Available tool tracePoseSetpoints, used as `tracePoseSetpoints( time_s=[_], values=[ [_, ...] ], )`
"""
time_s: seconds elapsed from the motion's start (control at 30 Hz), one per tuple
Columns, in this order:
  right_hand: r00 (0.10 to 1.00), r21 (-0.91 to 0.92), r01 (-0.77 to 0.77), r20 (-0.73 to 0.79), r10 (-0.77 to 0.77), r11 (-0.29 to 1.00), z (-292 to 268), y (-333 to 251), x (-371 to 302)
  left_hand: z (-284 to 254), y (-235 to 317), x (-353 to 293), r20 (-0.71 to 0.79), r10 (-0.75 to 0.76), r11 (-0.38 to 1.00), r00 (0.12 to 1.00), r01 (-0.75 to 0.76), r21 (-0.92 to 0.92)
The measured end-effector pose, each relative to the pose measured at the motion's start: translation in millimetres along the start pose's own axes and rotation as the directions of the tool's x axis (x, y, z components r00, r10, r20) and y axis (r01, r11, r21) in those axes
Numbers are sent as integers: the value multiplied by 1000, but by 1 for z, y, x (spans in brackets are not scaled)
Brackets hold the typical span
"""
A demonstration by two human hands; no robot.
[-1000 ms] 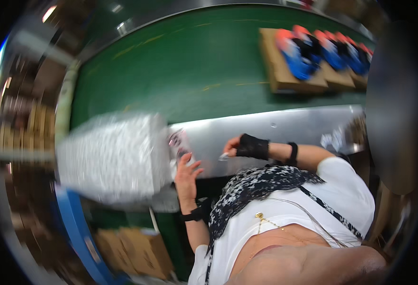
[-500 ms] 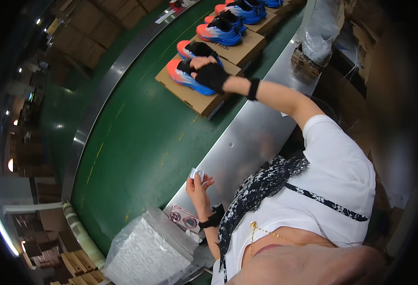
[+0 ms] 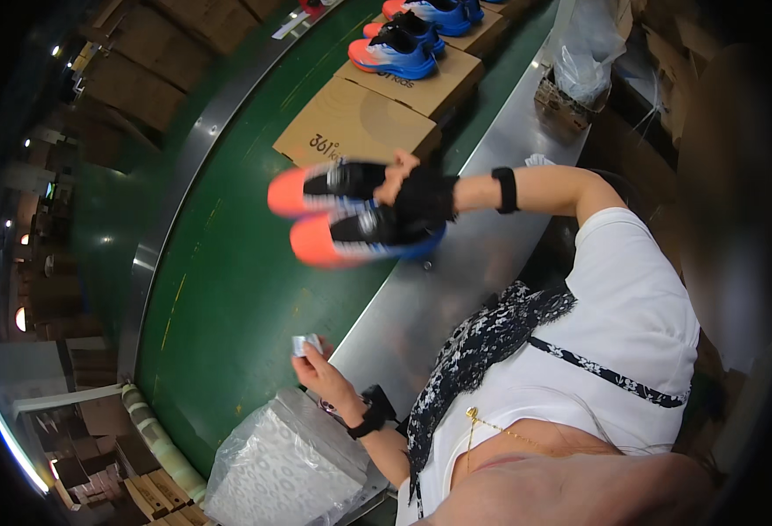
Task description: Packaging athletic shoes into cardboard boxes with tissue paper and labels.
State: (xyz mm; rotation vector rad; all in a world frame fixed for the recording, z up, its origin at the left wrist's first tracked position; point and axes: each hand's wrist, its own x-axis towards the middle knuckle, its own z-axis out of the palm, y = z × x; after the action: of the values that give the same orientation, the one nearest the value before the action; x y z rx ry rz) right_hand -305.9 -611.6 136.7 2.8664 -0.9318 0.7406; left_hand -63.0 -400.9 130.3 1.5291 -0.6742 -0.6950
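A pair of orange, black and blue sneakers [image 3: 338,237] hangs over the green conveyor belt, side by side with toes to the left. My right hand [image 3: 417,188], in a black fingerless glove, grips them together at the heel ends; motion blurs both. Just beyond, a closed brown shoebox [image 3: 355,127] lies on the belt, with no shoes on its lid. My bare left hand [image 3: 323,375] pinches a small whitish-silver piece [image 3: 305,345] between thumb and fingers near the belt's close edge; its exact kind is unclear.
More sneakers [image 3: 392,57] stand on shoeboxes [image 3: 417,86] farther up the belt [image 3: 228,280]. A metal ledge [image 3: 403,324] runs along its near side. Beside my left forearm sits a plastic-wrapped patterned white stack [image 3: 285,465]. A carton with clear plastic bags [image 3: 583,70] stands at upper right.
My right hand has lifted the pair of sneakers off the shoebox lid and brought it toward me. My left hand has shifted left over the belt, still pinching the small piece.
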Motion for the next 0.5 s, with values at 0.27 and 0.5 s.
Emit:
tracePoseSetpoints(
  time_s=[0.27,0.5],
  values=[
    [898,329,328,182,-401,885,153,-90,-92,35,-92,53,454,69,851,888,-290,438],
    [905,-60,-230,354,236,971,89,-18,27,46,-138,31,480,-197,911,855,-21,412]
  ],
)
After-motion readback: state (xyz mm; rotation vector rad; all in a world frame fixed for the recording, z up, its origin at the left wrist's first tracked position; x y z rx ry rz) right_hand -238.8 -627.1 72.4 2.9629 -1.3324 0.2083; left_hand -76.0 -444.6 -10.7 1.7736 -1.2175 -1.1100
